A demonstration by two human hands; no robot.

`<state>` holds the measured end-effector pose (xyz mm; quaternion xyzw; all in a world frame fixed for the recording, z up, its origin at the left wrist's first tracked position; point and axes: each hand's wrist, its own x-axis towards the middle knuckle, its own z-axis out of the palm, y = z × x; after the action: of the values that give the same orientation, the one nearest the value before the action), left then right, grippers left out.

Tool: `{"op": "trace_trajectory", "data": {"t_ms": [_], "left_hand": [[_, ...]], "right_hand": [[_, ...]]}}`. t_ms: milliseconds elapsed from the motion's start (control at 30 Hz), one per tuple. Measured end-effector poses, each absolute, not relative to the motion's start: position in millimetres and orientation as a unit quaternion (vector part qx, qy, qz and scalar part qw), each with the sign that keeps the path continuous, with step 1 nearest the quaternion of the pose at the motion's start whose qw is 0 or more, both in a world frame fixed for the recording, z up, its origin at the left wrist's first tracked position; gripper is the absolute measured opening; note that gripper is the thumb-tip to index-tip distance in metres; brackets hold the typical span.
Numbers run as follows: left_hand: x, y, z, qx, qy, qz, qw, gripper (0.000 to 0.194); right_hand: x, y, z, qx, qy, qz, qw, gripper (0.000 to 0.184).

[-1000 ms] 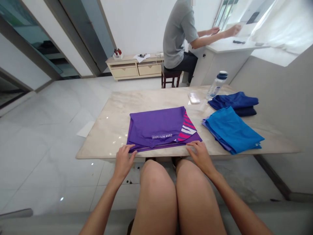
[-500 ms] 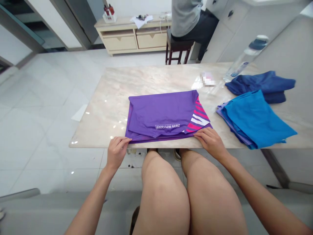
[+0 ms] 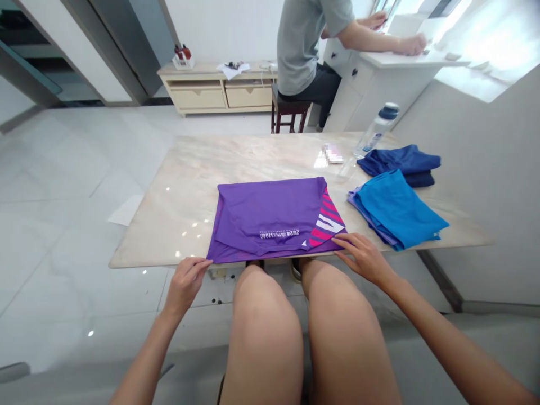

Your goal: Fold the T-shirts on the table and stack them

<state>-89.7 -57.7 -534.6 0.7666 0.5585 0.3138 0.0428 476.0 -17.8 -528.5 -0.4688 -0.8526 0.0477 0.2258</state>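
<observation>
A folded purple T-shirt (image 3: 270, 211) lies flat at the table's front edge. White lettering and a pink-and-white striped panel show on its lower right part. At the shirt's front left corner, my left hand (image 3: 185, 284) is closed, pinching the fabric between thumb and fingertips. My right hand (image 3: 360, 259) rests at the front right corner, its fingers stretched out over the striped panel's edge and the thumb apart from them. Right of the shirt is a stack of folded clothes with a bright blue garment (image 3: 399, 205) on top.
Behind the stack lie a dark blue garment (image 3: 403, 160) and a clear water bottle (image 3: 375, 132). A blurred-out small item (image 3: 333, 153) sits on the marble-patterned table (image 3: 169, 208). Beyond, a person in a grey top (image 3: 299, 53) sits on a dark stool (image 3: 291, 107) by a white counter.
The view has tilted up, showing more of the seated person. The shirt's front layers now lie flatter, its left corner drawn outward by my left hand. My right hand's fingers have loosened from their pinch.
</observation>
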Motion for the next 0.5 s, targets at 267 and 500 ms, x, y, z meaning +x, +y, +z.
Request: {"op": "trace_trajectory", "data": {"t_ms": [267,500], "left_hand": [[-97.0,-51.7,-516.3,0.737,0.563,0.375,-0.011,0.011],[-9.1,21.3,-424.3,0.796,0.464,0.382,0.076,0.015]], "right_hand": [[498.2,-29.1,-516.5,-0.493,-0.823,0.134,0.247,0.022],[490.1,-6.4,-483.6,-0.595,-0.733,0.147,0.295,0.015]]}}
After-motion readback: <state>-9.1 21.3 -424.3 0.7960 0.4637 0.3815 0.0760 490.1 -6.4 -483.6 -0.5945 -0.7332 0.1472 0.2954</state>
